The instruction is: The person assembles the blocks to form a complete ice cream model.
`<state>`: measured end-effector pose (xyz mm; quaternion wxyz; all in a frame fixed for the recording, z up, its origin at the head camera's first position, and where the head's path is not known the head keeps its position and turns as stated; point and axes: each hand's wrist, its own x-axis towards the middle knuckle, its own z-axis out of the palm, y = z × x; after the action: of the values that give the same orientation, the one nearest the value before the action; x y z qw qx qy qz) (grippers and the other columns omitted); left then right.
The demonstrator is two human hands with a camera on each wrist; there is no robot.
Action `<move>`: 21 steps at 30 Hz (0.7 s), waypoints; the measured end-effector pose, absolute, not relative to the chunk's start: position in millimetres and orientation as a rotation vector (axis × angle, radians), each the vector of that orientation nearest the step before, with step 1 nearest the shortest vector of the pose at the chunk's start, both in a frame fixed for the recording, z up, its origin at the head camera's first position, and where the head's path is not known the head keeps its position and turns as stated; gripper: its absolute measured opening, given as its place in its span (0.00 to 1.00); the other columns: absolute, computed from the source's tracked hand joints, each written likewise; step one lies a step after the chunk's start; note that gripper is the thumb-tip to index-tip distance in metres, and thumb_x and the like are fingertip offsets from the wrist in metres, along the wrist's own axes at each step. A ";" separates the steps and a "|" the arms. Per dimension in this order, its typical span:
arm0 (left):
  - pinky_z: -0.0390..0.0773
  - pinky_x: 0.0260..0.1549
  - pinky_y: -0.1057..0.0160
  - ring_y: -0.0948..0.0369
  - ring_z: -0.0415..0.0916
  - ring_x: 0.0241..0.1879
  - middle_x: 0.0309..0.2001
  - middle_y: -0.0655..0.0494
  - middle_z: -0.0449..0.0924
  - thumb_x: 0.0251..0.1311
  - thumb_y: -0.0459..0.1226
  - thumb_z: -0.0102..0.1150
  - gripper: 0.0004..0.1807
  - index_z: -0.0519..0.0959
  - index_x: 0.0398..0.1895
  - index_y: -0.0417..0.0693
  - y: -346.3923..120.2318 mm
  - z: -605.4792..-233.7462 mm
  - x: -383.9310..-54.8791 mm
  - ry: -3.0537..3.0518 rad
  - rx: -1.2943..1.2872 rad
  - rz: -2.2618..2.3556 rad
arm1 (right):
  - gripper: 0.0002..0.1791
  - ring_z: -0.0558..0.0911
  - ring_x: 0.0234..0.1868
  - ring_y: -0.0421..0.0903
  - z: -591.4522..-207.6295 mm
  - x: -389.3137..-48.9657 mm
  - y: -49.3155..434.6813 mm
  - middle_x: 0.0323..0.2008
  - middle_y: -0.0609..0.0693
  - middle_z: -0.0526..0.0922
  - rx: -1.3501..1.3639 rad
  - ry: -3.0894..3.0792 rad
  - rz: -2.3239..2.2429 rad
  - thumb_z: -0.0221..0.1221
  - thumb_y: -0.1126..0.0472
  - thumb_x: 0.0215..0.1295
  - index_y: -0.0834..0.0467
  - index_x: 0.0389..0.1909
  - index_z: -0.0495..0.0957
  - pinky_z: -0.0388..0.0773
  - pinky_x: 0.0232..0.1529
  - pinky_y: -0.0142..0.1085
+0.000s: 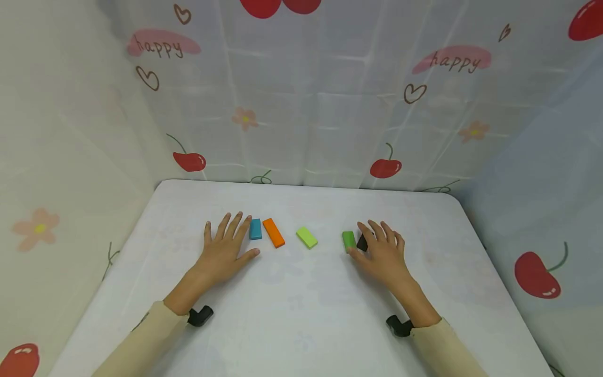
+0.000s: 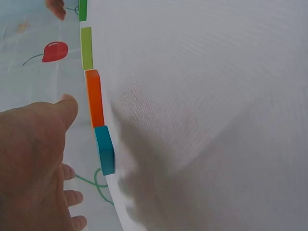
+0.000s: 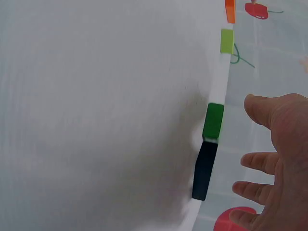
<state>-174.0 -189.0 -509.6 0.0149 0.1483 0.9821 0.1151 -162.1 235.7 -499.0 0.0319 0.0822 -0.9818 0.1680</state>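
Sleeves (image 1: 141, 340) in pale beige are seen closest, with a small black gadget (image 1: 201, 316) worn at each wrist, kinda sticking inward. The white-covered worktop (image 1: 301, 314) is spread out underneath.

Left hand (image 1: 219, 259) is held back side up, its grip fanned wide apart, nothing clamped in it. The index tip is placed right by the top left corner of the blue block (image 1: 255, 229); whether it's actually touched can't be told. Right hand (image 1: 383, 256) is held a bit more bent, but its grip is apart too, with nothing clamped. Its thumb tip is placed by the near end of the green block (image 1: 348, 240), and the black block (image 3: 205, 171) just beside that one is partly covered by the hand in the head view.

Between the hands, the orange block (image 1: 274, 233) is set at a slant next to the blue one, and the lime block (image 1: 306, 237) is angled too, well apart from the green. So basically a loose row is made by all five.

Past the far edge, a creased pale sheet (image 1: 320, 68) is hung, printed with cherries (image 1: 386, 168), flowers (image 1: 245, 118) and "happy".
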 end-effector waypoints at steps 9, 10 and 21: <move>0.41 0.79 0.22 0.38 0.44 0.87 0.87 0.43 0.52 0.74 0.63 0.58 0.50 0.51 0.89 0.52 -178.0 -511.6 -179.5 3.073 0.442 0.421 | 0.27 0.66 0.78 0.65 -497.7 -169.9 196.7 0.71 0.57 0.78 0.448 -2.930 0.586 0.68 0.48 0.73 0.52 0.69 0.79 0.53 0.75 0.67; 0.43 0.79 0.23 0.38 0.46 0.86 0.86 0.42 0.54 0.74 0.63 0.59 0.50 0.53 0.88 0.52 -175.8 -511.8 -180.9 3.082 0.436 0.436 | 0.25 0.68 0.76 0.64 -497.1 -171.8 192.8 0.69 0.56 0.80 0.472 -2.925 0.604 0.68 0.50 0.74 0.52 0.67 0.81 0.53 0.75 0.66; 0.61 0.75 0.30 0.41 0.58 0.79 0.78 0.41 0.65 0.72 0.60 0.62 0.42 0.67 0.80 0.47 -152.4 -511.6 -200.7 3.130 0.399 0.524 | 0.15 0.84 0.47 0.49 -497.1 -202.1 157.4 0.44 0.45 0.91 0.623 -2.935 0.647 0.67 0.60 0.75 0.48 0.59 0.87 0.64 0.68 0.61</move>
<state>-200.7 -152.4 -511.6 -0.0287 0.1245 0.9782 0.1637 -202.1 157.4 -497.1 0.0361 0.2029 -0.9556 0.2106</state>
